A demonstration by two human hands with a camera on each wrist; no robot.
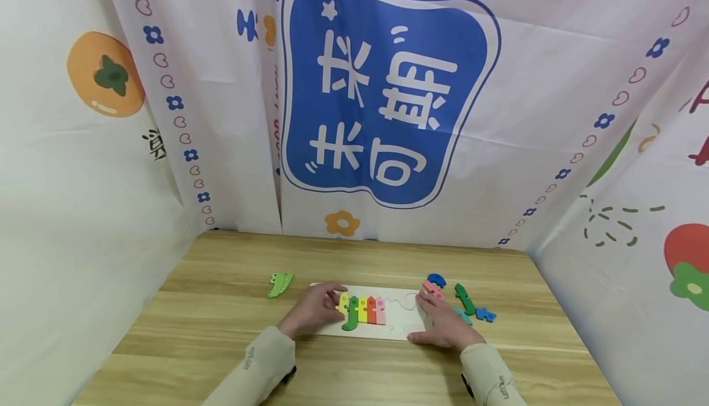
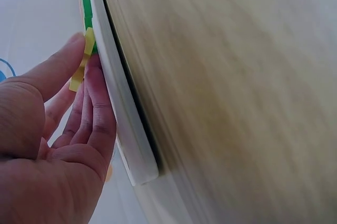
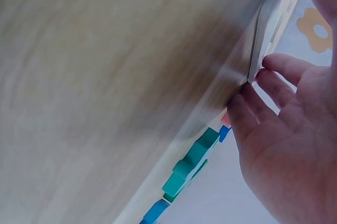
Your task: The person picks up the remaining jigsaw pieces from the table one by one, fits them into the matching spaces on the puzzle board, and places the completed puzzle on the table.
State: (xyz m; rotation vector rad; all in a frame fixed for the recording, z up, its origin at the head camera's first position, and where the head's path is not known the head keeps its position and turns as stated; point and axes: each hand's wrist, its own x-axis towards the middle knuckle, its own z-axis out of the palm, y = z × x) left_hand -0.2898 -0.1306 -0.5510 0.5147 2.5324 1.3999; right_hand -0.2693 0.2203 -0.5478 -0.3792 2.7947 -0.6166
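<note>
A white puzzle board (image 1: 399, 320) lies flat on the wooden tabletop (image 1: 221, 332), in front of the person and near the middle. In its left part stand several coloured pieces side by side: yellow (image 1: 344, 302), green (image 1: 352, 314), another yellow, red and pink (image 1: 380, 310).

The left hand (image 1: 312, 310) rests on the left end of the board. Its fingers are nearly straight and lie on the board, with the fingertips touching the yellow piece; this grip is open, nothing is enclosed. In the left wrist view the fingers (image 2: 92, 113) lie along the white edge of the board (image 2: 124, 124), beside the yellow piece (image 2: 84, 60).

The right hand (image 1: 443, 323) lies flat on the right end of the board, fingers stretched, so this grip is open too. In the right wrist view its fingertips (image 3: 274, 68) touch the board's edge (image 3: 261, 45).

Just beside the right hand lie loose pieces on the tabletop: a pink one (image 1: 431, 288) touching the fingertips, a blue one (image 1: 436, 279) behind it, a dark green one (image 1: 464, 298), a teal one (image 1: 462, 314) and another blue one (image 1: 485, 315). A light green crocodile head piece (image 1: 279, 283) lies apart, to the left of the board.
</note>
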